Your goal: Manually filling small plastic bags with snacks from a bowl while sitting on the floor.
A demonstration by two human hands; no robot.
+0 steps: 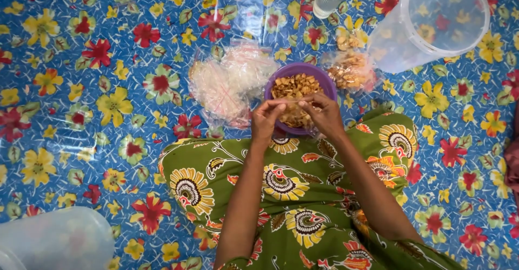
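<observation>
A small clear plastic bag [292, 101] is pinched at its mouth between the left hand [266, 119] and the right hand [325, 114], fingers closed on it, directly above the purple bowl of fried snack chips [296, 87]. The bag's contents are hard to make out. Empty bags [227, 80] lie beside the bowl. Chips could be spilled onto the floral mat [81, 113] if the thin opening slips.

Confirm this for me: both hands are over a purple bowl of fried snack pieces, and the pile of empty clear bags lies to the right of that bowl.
Not quite. The head view shows the left hand and right hand over the purple bowl of fried snack pieces, but the pile of empty clear bags lies to its left, not its right.
</observation>
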